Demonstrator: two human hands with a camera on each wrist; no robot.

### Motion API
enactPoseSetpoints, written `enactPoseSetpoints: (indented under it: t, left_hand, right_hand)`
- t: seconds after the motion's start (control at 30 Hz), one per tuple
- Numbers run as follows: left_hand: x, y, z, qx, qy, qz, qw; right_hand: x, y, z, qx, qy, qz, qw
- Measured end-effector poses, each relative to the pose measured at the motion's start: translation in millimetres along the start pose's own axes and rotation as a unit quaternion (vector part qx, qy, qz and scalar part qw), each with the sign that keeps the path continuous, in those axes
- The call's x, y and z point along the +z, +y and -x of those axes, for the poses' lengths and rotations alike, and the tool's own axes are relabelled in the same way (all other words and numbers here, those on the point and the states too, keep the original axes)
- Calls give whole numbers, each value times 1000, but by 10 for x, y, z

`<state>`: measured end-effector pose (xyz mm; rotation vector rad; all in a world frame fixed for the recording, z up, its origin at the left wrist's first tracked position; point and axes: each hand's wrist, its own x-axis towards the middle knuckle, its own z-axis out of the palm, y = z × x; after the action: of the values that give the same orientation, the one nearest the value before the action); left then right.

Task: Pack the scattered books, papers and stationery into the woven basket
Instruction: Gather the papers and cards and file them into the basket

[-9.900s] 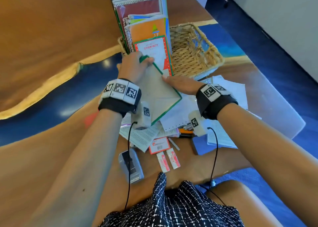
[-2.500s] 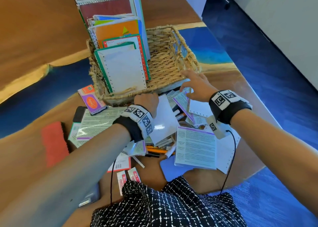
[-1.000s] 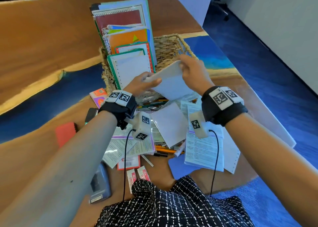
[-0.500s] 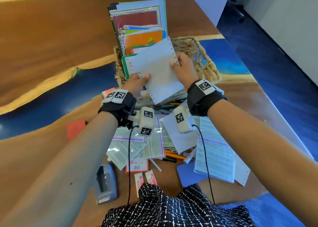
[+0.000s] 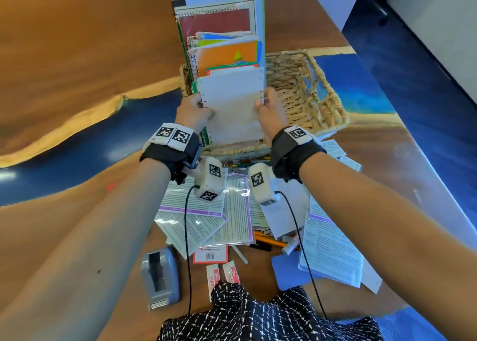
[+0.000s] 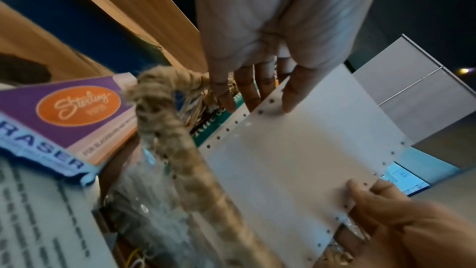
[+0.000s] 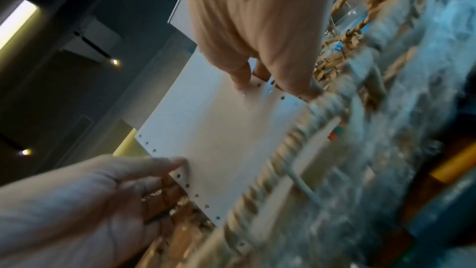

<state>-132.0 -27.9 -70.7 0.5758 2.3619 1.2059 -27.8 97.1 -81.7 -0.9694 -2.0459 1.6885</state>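
Note:
The woven basket (image 5: 307, 95) stands mid-table with several notebooks and books (image 5: 219, 30) upright in its left half. A white sheet of paper with punched edges (image 5: 232, 108) stands upright in front of them, its lower edge inside the basket. My left hand (image 5: 200, 105) pinches its left edge and my right hand (image 5: 263, 103) pinches its right edge. In the left wrist view the thumb (image 6: 291, 97) lies on the sheet (image 6: 296, 160), next to the basket rim (image 6: 167, 129). The right wrist view shows my right hand's fingers (image 7: 242, 76) on the sheet (image 7: 219, 140).
Printed leaflets (image 5: 206, 211), more sheets (image 5: 333, 250), pencils (image 5: 268, 241), small eraser packets (image 5: 213, 280) and a grey tape dispenser (image 5: 160, 276) lie between me and the basket. A purple eraser box (image 6: 64, 113) sits by the basket's left corner. The table edge runs along the right.
Both hands lifted the white sheet off the pile, carried it over the basket, turned it from tilted to upright and lowered it in front of the books.

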Motion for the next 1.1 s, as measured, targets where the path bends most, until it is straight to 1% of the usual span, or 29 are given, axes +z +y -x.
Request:
enactPoseSetpoints:
  t: [0.07, 0.17, 0.37, 0.43, 0.53, 0.67, 0.73, 0.83, 0.9, 1.0, 1.1]
  left_hand:
    - [7, -23, -7, 0, 20, -38, 999]
    - [13, -54, -28, -18, 45, -74, 996]
    - [62, -46, -15, -39, 71, -76, 994]
    - [92, -33, 0, -23, 83, -67, 994]
    - [138, -14, 28, 0, 84, -85, 993]
    - [159, -16, 18, 8, 90, -155, 984]
    - [173, -17, -6, 8, 81, -183, 980]
    - [185, -30, -16, 8, 74, -190, 979]
    - [179, -45, -16, 4, 74, -192, 979]
    - [174, -46, -29, 6, 60, -220, 974]
    - [176, -34, -3, 7, 36, -250, 968]
  right_hand:
    - [60, 109, -40, 10, -3, 16, 1000]
    - [91, 160, -81, 30, 14, 54, 998]
    - [66, 217, -179, 41, 56, 160, 985]
    - [62, 239, -184, 44, 67, 185, 979]
    - [62, 229, -192, 21, 78, 202, 976]
    - [74, 239, -226, 23, 73, 219, 973]
    - [62, 275, -239, 39, 70, 225, 971]
    - [63, 309, -260, 78, 69, 223, 969]
    - [85, 313, -266, 84, 64, 236, 966]
    - [94, 298, -258, 70, 23, 304, 950]
    - [48, 278, -217, 58, -6, 318, 946]
